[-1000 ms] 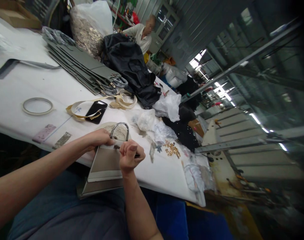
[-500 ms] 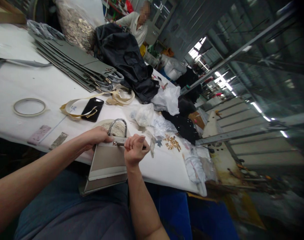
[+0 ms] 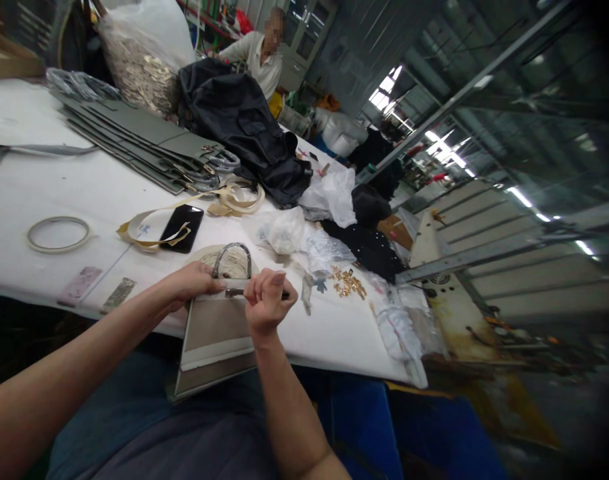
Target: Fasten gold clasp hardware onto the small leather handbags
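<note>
Since 1 s ago both hands sit a bit higher w/ the bag; head view swung left. Left to right: flat tape ring [image 3: 58,233] on white table [image 3: 109,193]; left hand [image 3: 191,283] pinches top edge of taupe leather handbag [image 3: 217,330], trapezoid, curved handle [image 3: 231,257] pointing away, base over lap. Right hand [image 3: 265,303] clenched round thin metal tool [image 3: 237,292], long axis left-right. Gold fittings [image 3: 348,285] loose nearby; clear sack [image 3: 144,57] holds metal pcs.
</note>
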The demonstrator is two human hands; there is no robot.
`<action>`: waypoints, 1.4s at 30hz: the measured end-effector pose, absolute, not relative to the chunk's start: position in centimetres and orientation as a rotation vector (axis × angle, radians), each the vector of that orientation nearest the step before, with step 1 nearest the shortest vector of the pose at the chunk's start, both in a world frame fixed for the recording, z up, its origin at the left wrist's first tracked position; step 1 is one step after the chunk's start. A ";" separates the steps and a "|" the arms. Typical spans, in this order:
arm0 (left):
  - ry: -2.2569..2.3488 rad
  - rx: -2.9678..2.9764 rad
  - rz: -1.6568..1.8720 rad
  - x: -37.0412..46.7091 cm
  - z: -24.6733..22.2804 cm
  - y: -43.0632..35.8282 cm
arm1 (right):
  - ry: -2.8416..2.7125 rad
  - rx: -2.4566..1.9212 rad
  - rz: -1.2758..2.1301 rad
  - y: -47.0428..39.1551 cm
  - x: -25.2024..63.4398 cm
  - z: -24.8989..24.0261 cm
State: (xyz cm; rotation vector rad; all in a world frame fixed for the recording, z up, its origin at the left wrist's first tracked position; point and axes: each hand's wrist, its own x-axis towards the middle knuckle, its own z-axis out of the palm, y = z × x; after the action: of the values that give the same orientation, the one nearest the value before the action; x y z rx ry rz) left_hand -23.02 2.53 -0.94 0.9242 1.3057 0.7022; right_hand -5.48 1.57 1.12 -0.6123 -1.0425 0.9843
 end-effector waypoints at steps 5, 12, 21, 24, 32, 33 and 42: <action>1.309 0.931 0.678 -23.2 -0.7 2.4 | -1.058 -0.733 1.085 1.9 -4.9 2.3; 1.164 0.833 0.578 -23.2 -1.0 2.5 | -1.062 -1.311 1.237 9.9 4.6 3.0; 1.070 0.879 0.570 -24.6 0.2 1.4 | -1.596 -1.555 0.382 12.3 8.0 0.4; 1.075 0.938 0.588 -25.5 1.7 0.4 | -1.668 -1.441 0.349 8.5 8.2 0.3; 1.131 1.186 0.563 -25.9 5.8 -2.6 | -1.736 -1.004 1.861 1.9 9.2 -0.4; 1.129 1.257 0.547 -25.7 6.2 -3.1 | -1.667 -0.897 1.917 1.7 9.0 -0.4; 1.211 2.062 0.835 -23.6 9.6 -9.2 | -1.100 -0.579 1.916 -1.1 6.7 -0.1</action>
State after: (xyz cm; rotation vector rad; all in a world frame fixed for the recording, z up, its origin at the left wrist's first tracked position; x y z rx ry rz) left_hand -23.61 -9.17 9.55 2.0623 1.2109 0.8347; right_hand 6.67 -1.05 -0.12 -0.5790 -1.1001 1.9159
